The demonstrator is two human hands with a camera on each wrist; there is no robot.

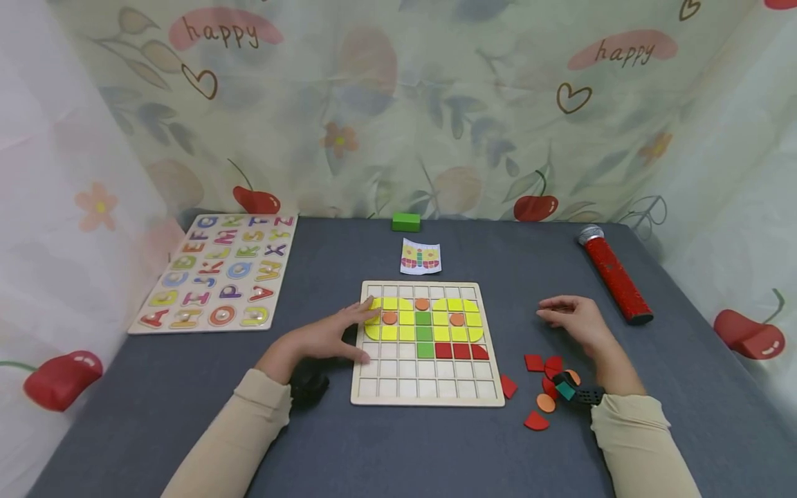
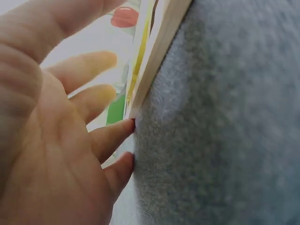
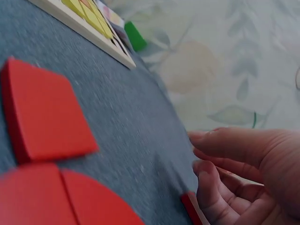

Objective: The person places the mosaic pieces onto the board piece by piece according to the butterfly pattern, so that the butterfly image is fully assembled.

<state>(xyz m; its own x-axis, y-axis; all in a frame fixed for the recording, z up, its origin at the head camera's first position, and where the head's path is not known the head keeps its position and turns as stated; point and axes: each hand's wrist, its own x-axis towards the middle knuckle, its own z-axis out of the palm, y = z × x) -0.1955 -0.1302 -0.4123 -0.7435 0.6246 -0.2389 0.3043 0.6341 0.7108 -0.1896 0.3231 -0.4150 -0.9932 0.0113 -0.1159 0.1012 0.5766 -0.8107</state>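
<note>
The left hand (image 1: pixel 320 337), fingers spread, touches the left edge of the grid board (image 1: pixel 405 388), gripping nothing. The right hand (image 1: pixel 577 323), loosely curled, seems empty, though its palm is partly hidden; the board lies to its left. Red pieces (image 1: pixel 533 362) and orange discs (image 1: pixel 546 403) lie near the right wrist; beyond the board sits a pattern card (image 1: pixel 420 257).

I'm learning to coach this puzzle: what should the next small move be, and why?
Probably set a loose red square just left of the lowest green square: the board has red pieces only on the right, and the card shows red on both sides.
</note>
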